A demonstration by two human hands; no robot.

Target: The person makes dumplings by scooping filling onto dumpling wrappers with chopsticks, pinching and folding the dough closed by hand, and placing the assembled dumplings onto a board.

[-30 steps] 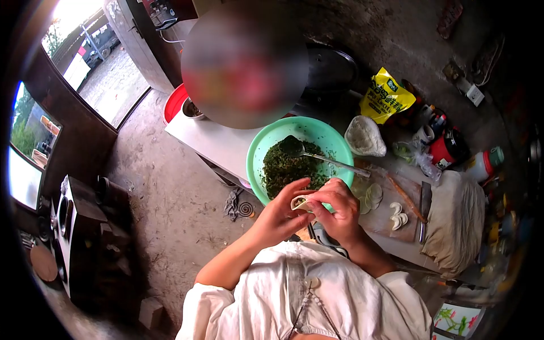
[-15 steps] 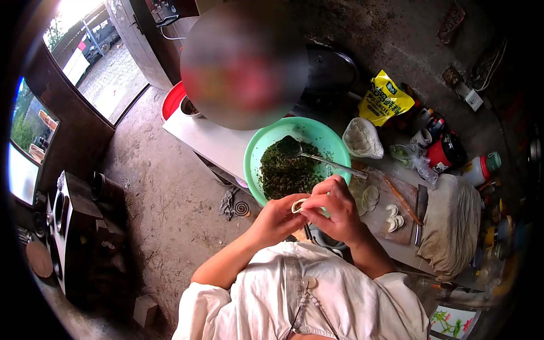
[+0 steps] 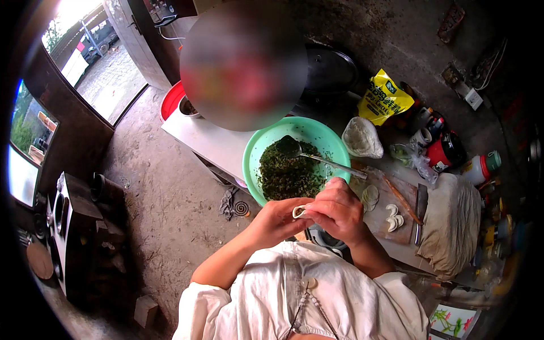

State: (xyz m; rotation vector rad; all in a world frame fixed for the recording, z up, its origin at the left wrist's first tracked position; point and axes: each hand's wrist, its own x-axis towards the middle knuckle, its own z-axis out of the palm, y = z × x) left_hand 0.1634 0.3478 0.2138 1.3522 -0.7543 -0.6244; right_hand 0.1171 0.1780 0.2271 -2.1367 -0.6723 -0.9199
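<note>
Between my two hands is a partly folded dumpling, its dark filling showing at the open side. My left hand cradles it from the left, fingers closed around it. From the right, my right hand pinches its edge. Just beyond them stands a mint-green bowl of chopped green filling. A long-handled metal spoon lies in the filling, its handle over the rim. Right of my hands, a wooden board bears round wrappers and several finished dumplings.
A rolling pin and a knife lie on the board, beside a beige cloth. Behind are a flour bag, a yellow packet and a red-and-black container. A blurred patch hides the area beyond the bowl.
My right hand's fingers have shifted and drawn in closer over the dumpling's edge. The dumpling has turned slightly between my hands. Bowl, spoon and board stay in place.
</note>
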